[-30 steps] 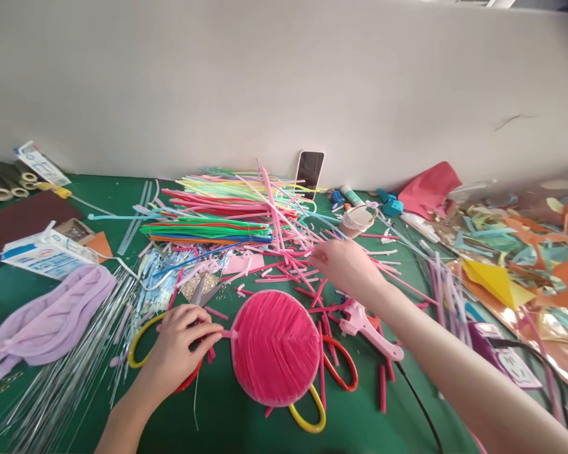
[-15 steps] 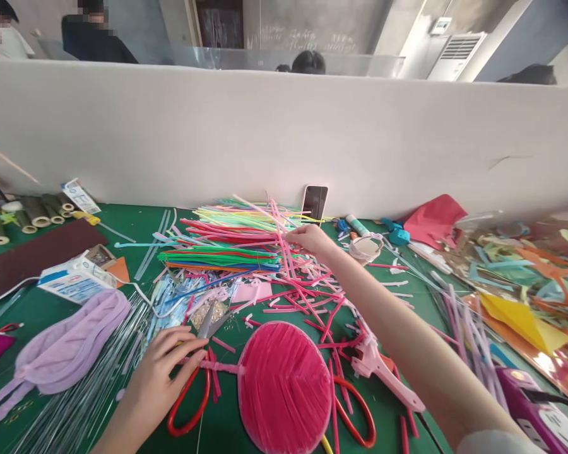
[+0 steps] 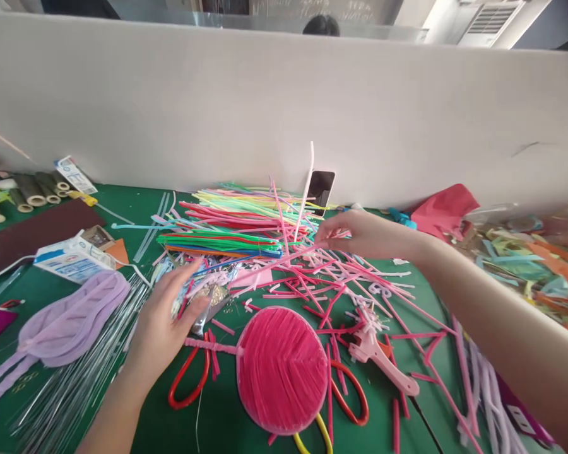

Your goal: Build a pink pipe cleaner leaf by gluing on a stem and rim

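Note:
My right hand reaches over a heap of coloured pipe cleaners and pinches a pink pipe cleaner that runs down to the left. My left hand hovers with its fingers loosely spread above the blades of red-handled scissors. Just right of that hand lies a round pink woven fan with its short stem pointing left. Loose pink stems are scattered between the fan and my right hand.
A pink glue gun lies right of the fan. A lilac woven piece and silver wires sit at left, a phone leans on the white partition, and coloured paper scraps fill the right.
My right hand has drawn back from the far pile toward the right, pulling a pink pipe cleaner with it. My left hand has lifted off the fan's stem and opened.

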Motion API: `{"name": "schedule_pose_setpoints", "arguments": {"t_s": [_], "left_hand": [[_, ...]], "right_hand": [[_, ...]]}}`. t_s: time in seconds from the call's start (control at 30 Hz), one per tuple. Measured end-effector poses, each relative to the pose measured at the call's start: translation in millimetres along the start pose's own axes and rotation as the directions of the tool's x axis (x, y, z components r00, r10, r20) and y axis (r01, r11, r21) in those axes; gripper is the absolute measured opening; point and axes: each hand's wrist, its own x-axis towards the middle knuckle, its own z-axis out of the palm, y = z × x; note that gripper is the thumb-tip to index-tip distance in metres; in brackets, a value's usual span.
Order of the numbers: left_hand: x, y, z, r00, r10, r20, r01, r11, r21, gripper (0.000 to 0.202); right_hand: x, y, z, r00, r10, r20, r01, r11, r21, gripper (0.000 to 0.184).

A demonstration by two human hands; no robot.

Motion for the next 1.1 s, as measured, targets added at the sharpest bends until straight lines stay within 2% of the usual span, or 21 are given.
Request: {"name": "schedule_pose_setpoints", "arguments": {"t_s": [0.07, 0.13, 0.23, 0.3, 0.43, 0.57, 0.67, 0.8, 1.1], "left_hand": [[-8, 7, 3.6, 0.985, -0.081, 0.154, 0.104, 0.984, -0.147, 0.043], [-17, 12, 7.5, 0.948, -0.159, 0.277, 0.234, 0.936, -0.262, 0.04], [-34, 14, 11.5, 0.905, -0.221, 0.364, 0.334, 0.898, -0.285, 0.035], [-45, 13, 13.1, 0.919, -0.207, 0.335, 0.289, 0.933, -0.215, 0.028], [-68, 9, 17.7, 0.987, -0.053, 0.151, 0.055, 0.998, -0.015, 0.015], [-86, 12, 27.9, 0.995, 0.071, 0.066, -0.075, 0.995, 0.064, 0.017], [-94, 16, 36.4, 0.995, 0.094, 0.033, -0.097, 0.991, 0.09, 0.025], [-99, 20, 43.8, 0.994, 0.102, 0.04, -0.106, 0.988, 0.112, 0.029], [-100, 21, 47.5, 0.99, 0.115, 0.077, -0.125, 0.983, 0.134, 0.033]], "right_hand": [[-5, -2, 17, 0.998, -0.026, 0.061, 0.027, 0.999, -0.02, 0.017], [-6, -3, 33, 0.994, -0.04, 0.098, 0.042, 0.999, -0.024, 0.019], [-2, -2, 53, 0.986, -0.067, 0.154, 0.071, 0.997, -0.02, 0.019], [4, 0, 62, 0.978, -0.089, 0.188, 0.094, 0.995, -0.018, 0.021], [16, 1, 70, 0.964, -0.122, 0.237, 0.133, 0.991, -0.028, 0.023], [29, 0, 71, 0.953, -0.128, 0.275, 0.148, 0.987, -0.054, 0.021], [37, -1, 72, 0.941, -0.14, 0.308, 0.169, 0.983, -0.07, 0.022], [44, 2, 76, 0.938, -0.132, 0.319, 0.173, 0.98, -0.103, 0.024], [56, 4, 76, 0.93, -0.1, 0.353, 0.168, 0.971, -0.169, 0.026]]}}
